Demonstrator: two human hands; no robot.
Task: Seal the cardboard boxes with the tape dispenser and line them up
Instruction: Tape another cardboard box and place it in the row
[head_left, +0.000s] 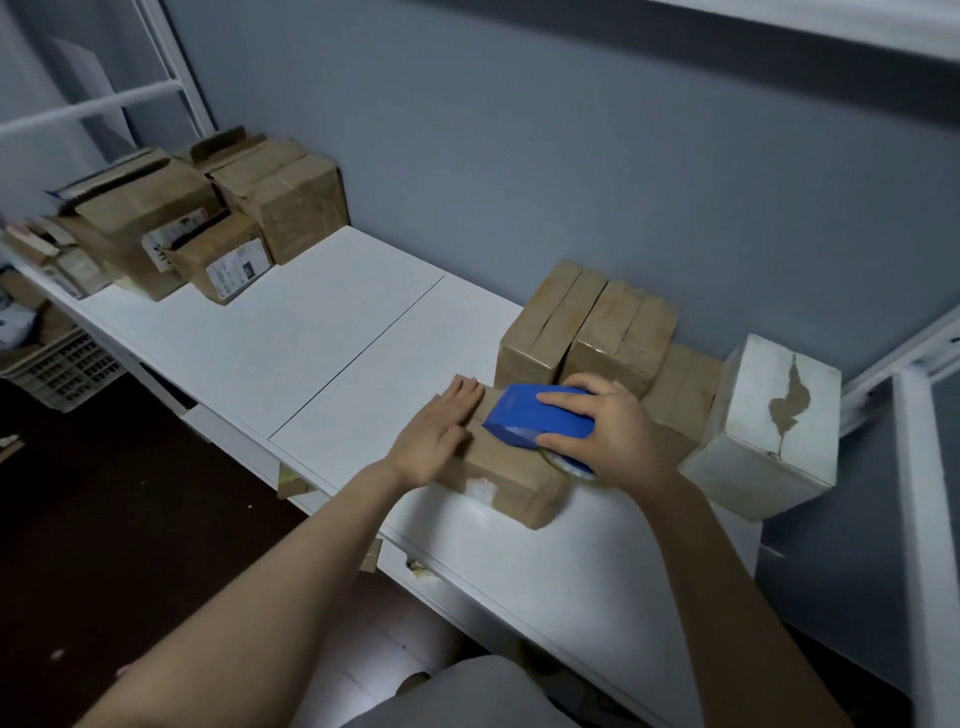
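In the head view, the left hand (439, 434) is lying flat with straight fingers, pressing down on the cardboard box (514, 478) at lower centre of the white desk (311, 338). The right hand (605, 426) is gripping the blue tape dispenser (540, 415), which is resting on that box's top. Two taped boxes (587, 327) are standing just behind. A white box (769, 426) is crowding the right, and a heap of boxes (208, 218) is sitting upper left.

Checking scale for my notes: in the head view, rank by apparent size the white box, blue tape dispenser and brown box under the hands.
1. white box
2. brown box under the hands, partly covered
3. blue tape dispenser
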